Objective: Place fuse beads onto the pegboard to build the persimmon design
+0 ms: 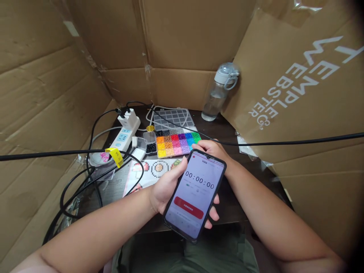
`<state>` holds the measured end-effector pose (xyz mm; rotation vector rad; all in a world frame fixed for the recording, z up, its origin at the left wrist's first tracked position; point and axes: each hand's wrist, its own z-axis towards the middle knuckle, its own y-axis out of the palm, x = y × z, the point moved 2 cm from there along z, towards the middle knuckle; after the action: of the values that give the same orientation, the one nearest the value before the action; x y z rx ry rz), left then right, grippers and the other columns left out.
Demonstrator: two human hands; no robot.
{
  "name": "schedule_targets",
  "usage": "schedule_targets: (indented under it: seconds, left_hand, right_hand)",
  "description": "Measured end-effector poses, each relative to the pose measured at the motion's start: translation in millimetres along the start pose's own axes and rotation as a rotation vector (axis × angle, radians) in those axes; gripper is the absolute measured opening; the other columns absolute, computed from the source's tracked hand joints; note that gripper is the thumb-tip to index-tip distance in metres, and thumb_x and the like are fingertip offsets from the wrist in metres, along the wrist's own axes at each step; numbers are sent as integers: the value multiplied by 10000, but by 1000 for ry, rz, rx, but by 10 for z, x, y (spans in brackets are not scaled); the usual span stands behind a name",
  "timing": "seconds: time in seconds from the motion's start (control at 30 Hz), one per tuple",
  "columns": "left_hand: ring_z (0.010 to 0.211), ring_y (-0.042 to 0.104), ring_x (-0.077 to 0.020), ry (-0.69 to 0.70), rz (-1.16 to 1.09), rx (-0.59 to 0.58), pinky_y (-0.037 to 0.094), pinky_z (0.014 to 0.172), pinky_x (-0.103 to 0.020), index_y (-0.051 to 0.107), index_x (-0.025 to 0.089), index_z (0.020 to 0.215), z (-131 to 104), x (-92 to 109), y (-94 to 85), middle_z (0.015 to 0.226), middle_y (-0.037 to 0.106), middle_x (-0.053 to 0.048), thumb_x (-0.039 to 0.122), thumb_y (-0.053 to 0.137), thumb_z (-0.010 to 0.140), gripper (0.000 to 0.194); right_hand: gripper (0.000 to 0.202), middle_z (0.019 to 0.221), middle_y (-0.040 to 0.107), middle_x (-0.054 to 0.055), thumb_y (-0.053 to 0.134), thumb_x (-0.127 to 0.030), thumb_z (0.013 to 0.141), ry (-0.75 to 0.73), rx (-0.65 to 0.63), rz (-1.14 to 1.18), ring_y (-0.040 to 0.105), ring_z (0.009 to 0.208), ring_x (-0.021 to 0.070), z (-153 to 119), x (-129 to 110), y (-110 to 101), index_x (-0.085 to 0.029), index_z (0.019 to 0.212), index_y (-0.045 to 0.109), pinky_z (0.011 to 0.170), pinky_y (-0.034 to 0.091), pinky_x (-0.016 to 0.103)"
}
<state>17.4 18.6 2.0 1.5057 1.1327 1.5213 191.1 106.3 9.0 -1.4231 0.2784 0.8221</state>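
Note:
My left hand [167,185] is wrapped round a smartphone [193,197] in a dark case, its thumb along the left edge and fingertips showing past the right edge. The lit screen shows a timer at 00:00:00 above a red button. Just behind the phone's upper edge, my right hand [212,148] has its fingers curled together, partly hidden by the phone. What it holds, if anything, does not show. Close to its fingertips lies a sectioned bead box [172,145] filled with small beads in many colours.
A patterned sheet [159,170] lies left of the phone. Behind are a power strip [125,137] with plugs, a small box of black beads [151,148] and a water bottle [214,96]. Black cables [85,152] cross the view. Cardboard walls [182,34] surround the dark table [239,189].

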Motion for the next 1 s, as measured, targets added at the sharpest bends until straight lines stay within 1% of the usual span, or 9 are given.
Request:
schedule_targets:
  seconds: [0.17,0.27,0.4,0.5,0.63,0.7,0.83,1.0]
  left_hand:
    - [890,650,-296,49,-4,-50,431,869,-407,596,22,1190,10,-12,-22,996,653,-200,904,107,792,1084]
    - [887,646,-300,77,16,-53,434,861,-414,594,30,1200,16,-10,-26,1003,646,-200,893,112,802,1066]
    - [881,642,-296,67,29,-43,430,863,-417,605,39,1179,19,3,-16,989,648,-193,885,76,808,1065]
    - [879,641,-297,68,37,-27,425,872,-422,611,42,1162,19,12,-9,982,651,-187,897,98,799,1061]
    - [874,643,-301,71,44,-9,420,883,-430,619,53,1157,16,9,-13,980,658,-179,903,119,795,1051]
    - [879,645,-303,74,33,-19,419,886,-432,615,53,1171,12,7,-18,987,660,-180,901,124,798,1048]
    - [911,648,-303,32,-25,-65,414,902,-412,600,12,1178,7,4,-23,1008,653,-205,903,169,795,1061]
    - [900,647,-309,53,-19,-58,412,892,-421,591,11,1185,8,7,-24,1007,646,-211,891,166,805,1049]
  right_hand:
    - [496,537,301,-49,452,-518,903,6,1,-7,319,532,107,-2,-14,-12,-211,543,304,529,245,274]
    - [496,533,301,-50,456,-524,898,11,-6,-12,321,534,109,0,-24,-12,-212,548,294,534,246,274]
    - [484,531,321,-49,451,-517,897,23,-8,-11,337,541,113,-4,-30,-9,-212,553,301,557,270,275]
    - [475,530,322,-49,458,-503,897,39,15,-7,346,540,113,-11,-31,-16,-211,555,306,549,264,273]
    - [486,509,307,-53,456,-509,904,53,36,-35,321,518,108,-17,-38,-39,-207,542,339,549,261,277]
    - [484,498,305,-55,457,-504,904,66,37,-50,313,511,106,-18,-42,-49,-207,538,344,556,266,279]
    - [477,492,314,-55,459,-497,901,67,21,-59,326,504,106,-17,-47,-53,-207,539,346,559,271,281]
    - [490,488,329,-50,452,-509,908,59,7,-74,337,502,111,-5,-43,-49,-207,534,360,556,266,285]
